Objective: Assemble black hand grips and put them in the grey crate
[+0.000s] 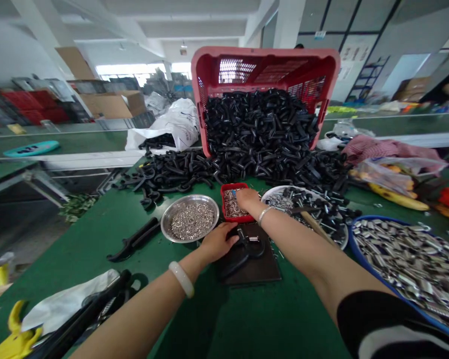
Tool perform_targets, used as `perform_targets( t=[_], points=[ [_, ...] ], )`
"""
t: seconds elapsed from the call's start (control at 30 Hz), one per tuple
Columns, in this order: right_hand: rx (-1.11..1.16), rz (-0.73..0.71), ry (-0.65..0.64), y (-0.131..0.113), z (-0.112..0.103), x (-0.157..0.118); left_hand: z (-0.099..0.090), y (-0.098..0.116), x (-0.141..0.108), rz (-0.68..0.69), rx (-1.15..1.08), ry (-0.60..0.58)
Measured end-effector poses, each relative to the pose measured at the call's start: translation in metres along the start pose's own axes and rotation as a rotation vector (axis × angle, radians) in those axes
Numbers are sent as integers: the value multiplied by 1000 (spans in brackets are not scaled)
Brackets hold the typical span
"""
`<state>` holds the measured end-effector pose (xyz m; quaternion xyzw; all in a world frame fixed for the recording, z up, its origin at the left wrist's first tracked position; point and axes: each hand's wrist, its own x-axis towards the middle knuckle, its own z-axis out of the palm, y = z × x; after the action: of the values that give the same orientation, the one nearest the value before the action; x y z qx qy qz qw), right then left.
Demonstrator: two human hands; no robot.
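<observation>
Right fingers over red tray, left hand on black plastic part

Bright, flat daylight with bent edges

Daylight pours from the windows at the far end of the room, washing them nearly white. Glare glints off the steel bowl, a soft shadow lies by the left hand on the tabletop, and the near corners curve with wide-lens distortion; the distant background looks slightly soft.

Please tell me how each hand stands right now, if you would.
Left hand: open, resting on a black tool.
Right hand: over a red tray, cannot tell if holding anything.
</observation>
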<state>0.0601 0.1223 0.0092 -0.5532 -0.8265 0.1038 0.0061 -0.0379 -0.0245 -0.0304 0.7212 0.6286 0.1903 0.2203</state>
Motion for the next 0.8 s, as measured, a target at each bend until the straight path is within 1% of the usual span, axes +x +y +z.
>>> perform_targets(
  t=[0.13,0.2,0.27,0.33,0.4,0.43,0.5,0.57,0.63,0.7,0.8],
  points=[
    [133,-4,69,6,-9,-7,2,-1,-1,1,-20,16],
    [219,-27,116,11,-13,-21,2,-2,-1,-3,-33,16],
    [302,-62,147,16,-12,-45,3,-2,-1,-1,-53,21],
    [440,-104,172,21,-2,-74,4,-3,0,0,-70,28],
    [785,-155,235,27,14,-104,4,-5,0,0,-78,33],
    [883,-173,256,30,24,-116,4,-5,1,2,-77,33],
    [978,-188,309,35,41,-135,3,-5,1,9,-67,25],
    [1021,-186,347,38,53,-144,3,-5,1,15,-56,22],
    [1101,-174,350,37,59,-146,3,-5,1,14,-51,29],
    [1170,-152,357,35,59,-145,4,-5,1,8,-53,38],
    [1176,-137,416,34,57,-143,4,-4,0,5,-53,43]
  ],
)
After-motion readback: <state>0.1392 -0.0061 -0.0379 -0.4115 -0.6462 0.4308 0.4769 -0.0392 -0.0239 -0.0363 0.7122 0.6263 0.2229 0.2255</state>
